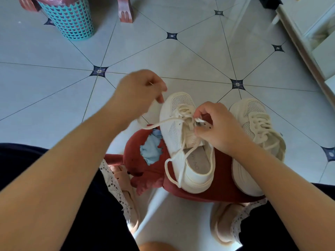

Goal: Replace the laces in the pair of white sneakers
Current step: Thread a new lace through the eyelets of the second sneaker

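Note:
Two white sneakers rest on a red cloth (223, 171) on the floor in front of me. The left sneaker (179, 140) is partly laced, and a cream lace (163, 123) runs from its eyelets up to my left hand (139, 87), which pinches the lace end above and left of the toe. Another lace end loops loose over the sneaker's side (172, 171). My right hand (215, 127) pinches the lace at the eyelets on the sneaker's right flap. The right sneaker (257, 134) lies beside it, fully laced.
A teal perforated basket (72, 20) stands at the far left, with red furniture legs (125, 11) next to it. A white cabinet (311, 28) lines the right side. Pale blue fabric (150, 153) lies on the red cloth. My knees and slippered feet are at the bottom.

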`<control>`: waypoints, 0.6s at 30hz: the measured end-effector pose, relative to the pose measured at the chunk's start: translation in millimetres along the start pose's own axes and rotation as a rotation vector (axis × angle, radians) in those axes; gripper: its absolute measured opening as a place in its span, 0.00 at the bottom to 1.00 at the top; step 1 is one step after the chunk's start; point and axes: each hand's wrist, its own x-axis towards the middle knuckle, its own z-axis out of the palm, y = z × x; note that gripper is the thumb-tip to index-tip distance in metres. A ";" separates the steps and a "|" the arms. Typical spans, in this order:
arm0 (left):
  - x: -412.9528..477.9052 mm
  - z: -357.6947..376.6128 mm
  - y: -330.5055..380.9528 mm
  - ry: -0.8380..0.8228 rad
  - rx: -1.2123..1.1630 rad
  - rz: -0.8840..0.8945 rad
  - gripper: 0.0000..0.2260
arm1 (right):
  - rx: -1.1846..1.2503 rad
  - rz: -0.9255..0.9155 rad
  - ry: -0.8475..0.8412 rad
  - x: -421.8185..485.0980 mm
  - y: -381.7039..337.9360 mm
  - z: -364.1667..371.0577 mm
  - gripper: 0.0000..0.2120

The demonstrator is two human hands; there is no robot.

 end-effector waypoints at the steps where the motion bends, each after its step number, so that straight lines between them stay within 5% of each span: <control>1: -0.7 6.7 -3.6 -0.043 0.198 0.080 0.03 | 0.009 0.003 0.012 0.8 0.3 1.0 0.12; 6: -4.0 23.3 -17.4 -0.303 0.714 0.208 0.09 | 0.016 0.032 0.014 2.4 3.9 3.9 0.14; 12: 13.3 -30.1 1.4 0.213 -0.158 -0.032 0.09 | -0.008 0.060 -0.007 1.9 10.1 2.7 0.18; 16: 11.1 -34.1 -2.1 0.280 -0.094 -0.085 0.09 | -0.002 0.059 -0.014 1.2 10.7 1.3 0.17; 18: 12.7 -33.2 -7.1 0.336 0.164 -0.078 0.09 | -0.007 0.061 -0.014 0.7 11.1 0.9 0.17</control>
